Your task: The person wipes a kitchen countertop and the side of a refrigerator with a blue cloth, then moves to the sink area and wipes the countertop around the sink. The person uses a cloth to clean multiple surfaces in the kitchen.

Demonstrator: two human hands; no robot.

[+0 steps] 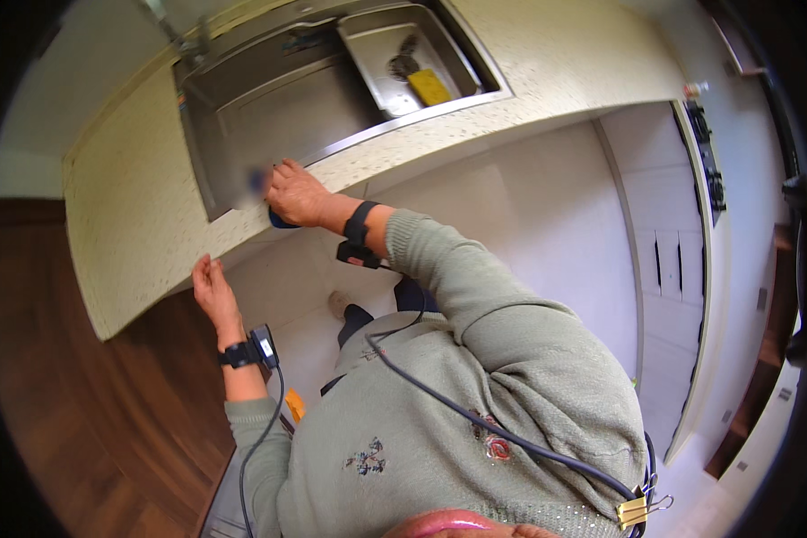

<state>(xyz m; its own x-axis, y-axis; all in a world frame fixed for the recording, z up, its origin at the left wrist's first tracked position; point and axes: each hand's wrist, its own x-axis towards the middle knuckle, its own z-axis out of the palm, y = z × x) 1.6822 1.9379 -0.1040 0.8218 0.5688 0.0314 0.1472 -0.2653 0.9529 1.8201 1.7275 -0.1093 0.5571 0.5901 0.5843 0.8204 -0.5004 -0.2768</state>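
Note:
My right hand [297, 194] is at the front rim of the stainless steel sink [276, 111], near its left front corner. Its fingers are closed around a dark blue item [281, 220], perhaps a cloth. Part of that item shows below the palm, and a blurred blue patch shows past the fingertips; the rest is hidden. My left hand [214, 294] hangs by the front edge of the speckled cream countertop [134, 249], its fingers loosely extended and nothing visible in them. Whether it touches the edge I cannot tell.
A smaller steel basin [370, 64] sits in the sink's right side, holding a yellow sponge [430, 87] and a dark scourer-like thing [405, 66]. A faucet [191, 50] stands at the back left. A black cable [457, 398] crosses my sweater. A gas hob [706, 148] is far right.

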